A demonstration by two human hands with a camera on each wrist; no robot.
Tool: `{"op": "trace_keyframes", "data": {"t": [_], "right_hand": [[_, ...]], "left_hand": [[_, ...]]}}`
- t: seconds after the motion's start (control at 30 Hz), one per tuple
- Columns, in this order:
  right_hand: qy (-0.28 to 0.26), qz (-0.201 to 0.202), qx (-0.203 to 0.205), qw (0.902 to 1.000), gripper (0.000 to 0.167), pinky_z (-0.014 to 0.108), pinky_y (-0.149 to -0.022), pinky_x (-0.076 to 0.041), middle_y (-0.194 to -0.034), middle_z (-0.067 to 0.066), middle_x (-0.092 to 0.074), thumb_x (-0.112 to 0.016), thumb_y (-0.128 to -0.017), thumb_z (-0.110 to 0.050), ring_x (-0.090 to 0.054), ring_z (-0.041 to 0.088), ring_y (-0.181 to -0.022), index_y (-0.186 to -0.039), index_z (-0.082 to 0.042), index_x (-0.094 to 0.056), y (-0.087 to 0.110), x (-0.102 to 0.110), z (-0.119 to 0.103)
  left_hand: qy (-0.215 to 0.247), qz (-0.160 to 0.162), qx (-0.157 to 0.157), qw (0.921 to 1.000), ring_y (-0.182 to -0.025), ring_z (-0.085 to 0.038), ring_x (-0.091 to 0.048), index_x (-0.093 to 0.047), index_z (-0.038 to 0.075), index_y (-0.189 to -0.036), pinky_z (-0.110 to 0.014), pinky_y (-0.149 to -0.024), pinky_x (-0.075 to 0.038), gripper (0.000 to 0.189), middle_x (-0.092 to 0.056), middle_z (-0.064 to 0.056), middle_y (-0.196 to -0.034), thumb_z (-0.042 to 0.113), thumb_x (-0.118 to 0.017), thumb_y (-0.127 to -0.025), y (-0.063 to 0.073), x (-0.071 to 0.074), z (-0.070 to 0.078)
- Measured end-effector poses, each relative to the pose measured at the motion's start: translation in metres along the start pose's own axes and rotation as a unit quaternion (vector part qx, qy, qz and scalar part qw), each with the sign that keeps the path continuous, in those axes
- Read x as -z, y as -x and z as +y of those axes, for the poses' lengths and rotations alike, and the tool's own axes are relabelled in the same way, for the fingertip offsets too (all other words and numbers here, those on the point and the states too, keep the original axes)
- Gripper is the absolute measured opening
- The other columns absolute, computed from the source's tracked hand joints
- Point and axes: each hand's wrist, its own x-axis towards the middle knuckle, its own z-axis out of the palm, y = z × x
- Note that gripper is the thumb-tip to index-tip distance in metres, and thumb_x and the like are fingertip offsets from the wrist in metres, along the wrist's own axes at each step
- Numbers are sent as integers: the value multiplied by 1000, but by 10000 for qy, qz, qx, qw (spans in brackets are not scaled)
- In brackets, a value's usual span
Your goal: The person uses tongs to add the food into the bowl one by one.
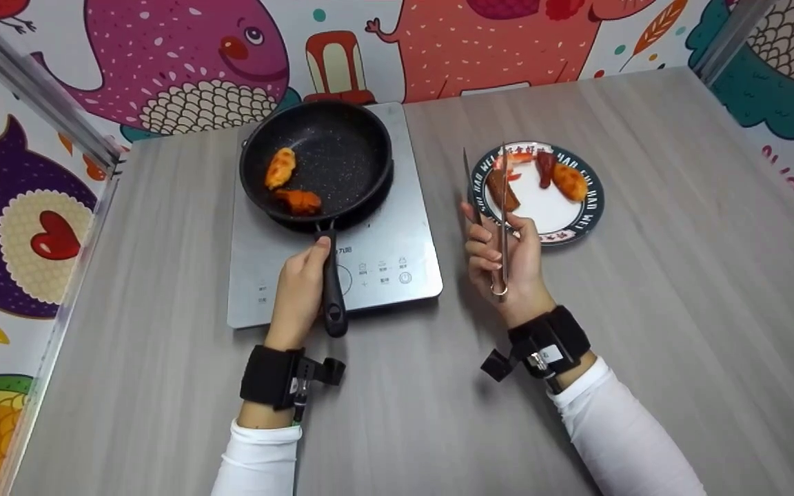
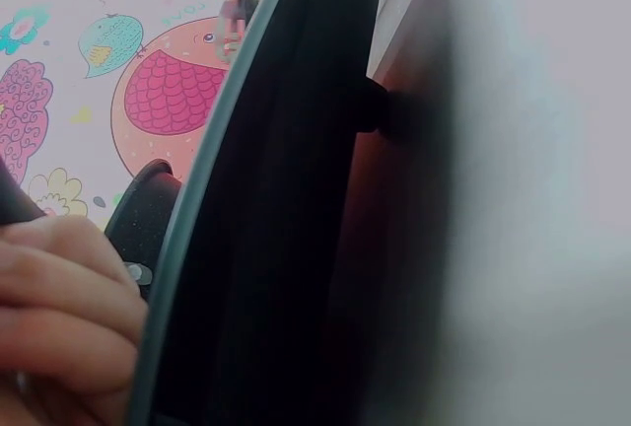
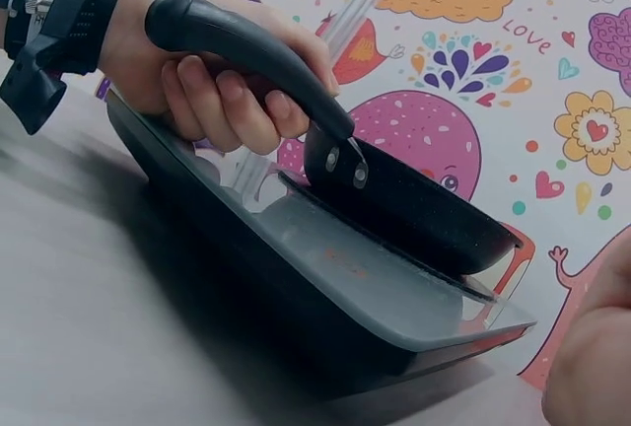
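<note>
My left hand (image 1: 300, 289) grips the black handle (image 1: 332, 289) of a frying pan (image 1: 342, 148) at the induction cooker (image 1: 397, 275). Toward the pan's left side lie a golden wing-shaped food piece (image 1: 280, 168) and a reddish-orange piece (image 1: 300, 201). My right hand (image 1: 524, 262) holds metal tongs (image 1: 504, 241), their arms apart and pointing away from me, with nothing visible between the tips. Beyond that hand, the tongs overlap the view of a dark-rimmed plate (image 1: 542, 213). In the right wrist view, the left hand's fingers (image 3: 232, 115) curl round the handle.
The plate bears a brown slab (image 1: 502, 191), red-and-white pieces (image 1: 517, 159), a dark red piece (image 1: 545, 170) and a golden wing-shaped piece (image 1: 570, 182). A patterned wall (image 1: 342, 48) stands behind the table (image 1: 383, 399), with another panel (image 1: 32, 227) at the left.
</note>
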Motion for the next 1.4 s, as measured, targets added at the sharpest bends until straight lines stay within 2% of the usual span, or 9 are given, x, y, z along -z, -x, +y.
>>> {"op": "trace_keyframes", "data": {"t": [0.17, 0.33, 0.67, 1.0, 1.4], "right_hand": [[-264, 425, 189, 9986, 45, 16, -34, -29, -60, 0, -40, -34, -83, -28, -37, 9, -39, -120, -2, -41, 0, 2, -3], [-504, 575, 259, 9967, 44, 17, -34, -30, -59, 0, -41, -34, -82, -27, -38, 10, -39, -117, -1, -42, 0, 3, -5], [-476, 827, 448, 9944, 43, 17, -35, -32, -57, -1, -42, -33, -82, -29, -39, 8, -39, -113, -1, -43, 1, 9, -8], [-434, 1099, 629, 9910, 43, 18, -35, -34, -58, -1, -41, -32, -86, -31, -39, 8, -40, -113, -1, -44, 2, 14, -3], [-561, 971, 708, 9912, 37, 17, -34, -32, -56, 0, -40, -29, -91, -27, -37, 8, -39, -110, 0, -44, 1, 18, -4]], "left_hand": [[-2, 17, 17, 10000, -46, -14, -26, -33, 12, -61, -27, -46, -24, 50, -28, 0, -55, 52, -40, -90, -1, 0, 0], [-57, 46, 47, 10000, -47, -15, -28, -33, 12, -60, -28, -47, -25, 50, -29, 0, -56, 52, -40, -90, -1, -1, 1], [158, -33, 8, 9999, -46, -14, -27, -33, 12, -61, -27, -47, -25, 50, -28, 0, -56, 52, -41, -89, -2, -2, 0], [19, 48, 90, 9999, -48, -15, -29, -34, 12, -60, -29, -49, -26, 50, -30, -1, -57, 52, -41, -89, -1, -1, -1], [30, 53, 92, 9999, -48, -15, -29, -34, 12, -60, -29, -49, -26, 50, -29, -1, -57, 52, -41, -89, -1, 0, 0]]}}
